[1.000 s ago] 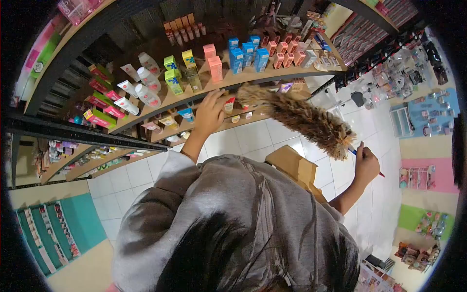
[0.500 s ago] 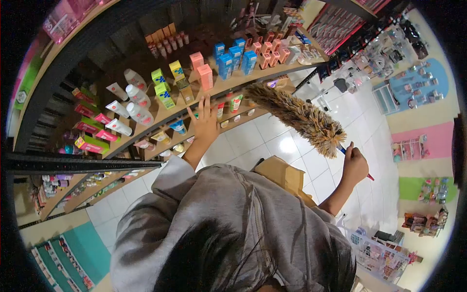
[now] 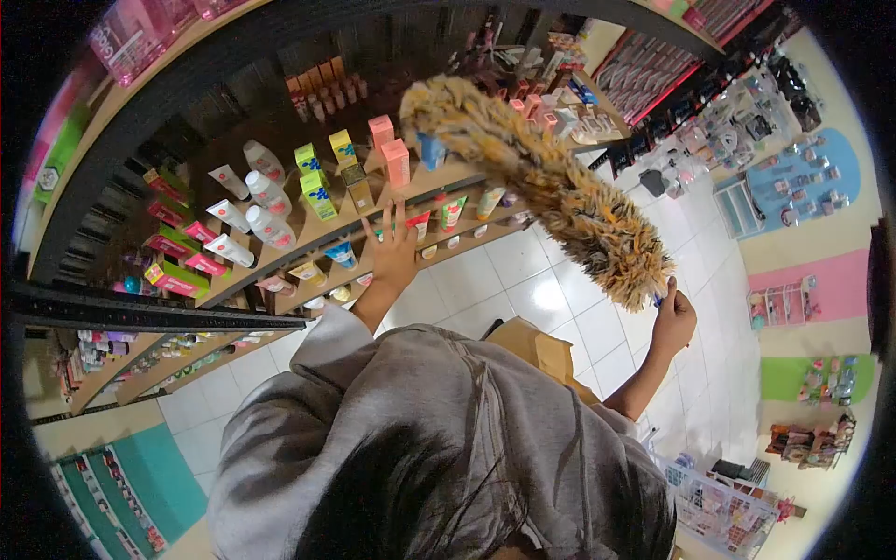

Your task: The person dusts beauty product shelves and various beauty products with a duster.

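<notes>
My left hand rests with spread fingers at the front edge of the wooden shelf, just below a gold box and a coral box. My right hand is closed round the handle of a fluffy brown duster. The duster slants up and left over the shelf, its tip beside the coral boxes. It hides most of the blue boxes. Yellow-green boxes and white bottles stand left of the gold box.
A lower shelf holds tubes beneath my left hand. A cardboard box is in front of my body on the tiled floor. A white rack stands at the lower right. Packaged goods hang at the upper right.
The duster has swung up and left, now covering the blue boxes. My right hand has shifted slightly down and left. My left hand has slid a little down.
</notes>
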Action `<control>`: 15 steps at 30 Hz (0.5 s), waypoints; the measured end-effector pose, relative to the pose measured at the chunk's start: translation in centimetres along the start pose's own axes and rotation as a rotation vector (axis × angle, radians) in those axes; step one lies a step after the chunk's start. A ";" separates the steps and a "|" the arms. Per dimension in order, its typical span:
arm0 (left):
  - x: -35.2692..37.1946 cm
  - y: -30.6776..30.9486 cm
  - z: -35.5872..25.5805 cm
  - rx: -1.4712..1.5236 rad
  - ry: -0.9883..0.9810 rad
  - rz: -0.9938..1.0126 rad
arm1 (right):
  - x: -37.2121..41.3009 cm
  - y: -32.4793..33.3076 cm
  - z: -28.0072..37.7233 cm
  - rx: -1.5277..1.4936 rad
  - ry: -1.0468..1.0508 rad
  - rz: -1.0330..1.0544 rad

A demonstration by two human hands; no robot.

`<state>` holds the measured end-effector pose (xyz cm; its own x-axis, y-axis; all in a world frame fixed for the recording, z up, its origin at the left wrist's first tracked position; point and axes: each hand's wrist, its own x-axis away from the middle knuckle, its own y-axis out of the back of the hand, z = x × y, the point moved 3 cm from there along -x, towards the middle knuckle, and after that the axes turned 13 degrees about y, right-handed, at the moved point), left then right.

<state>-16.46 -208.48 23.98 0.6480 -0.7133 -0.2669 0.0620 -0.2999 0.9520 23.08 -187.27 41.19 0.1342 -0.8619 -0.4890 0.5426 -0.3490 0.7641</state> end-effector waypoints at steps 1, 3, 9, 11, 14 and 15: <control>0.0 0.2 -0.1 -0.001 -0.006 -0.013 | -0.3 -0.4 0.6 -0.026 -0.004 -0.007; -0.1 0.5 -0.1 0.018 0.007 0.001 | -0.7 -1.5 1.4 -0.076 -0.012 -0.021; -0.2 0.9 -0.2 0.012 0.033 0.064 | -1.4 -3.3 4.2 0.138 0.041 0.108; -0.1 0.9 -0.2 -0.007 0.037 0.078 | -1.5 -3.3 5.1 0.214 0.050 0.150; -0.2 0.7 -0.1 -0.027 0.035 0.067 | -1.5 -3.4 5.2 0.072 0.046 0.112; -0.2 0.7 -0.1 -0.041 0.035 0.069 | -1.6 -3.6 5.2 0.023 0.052 0.113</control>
<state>-16.44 -208.51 24.68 0.6775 -0.7088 -0.1963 0.0475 -0.2242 0.9734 16.54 -186.54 41.39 0.2367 -0.8761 -0.4200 0.5023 -0.2596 0.8248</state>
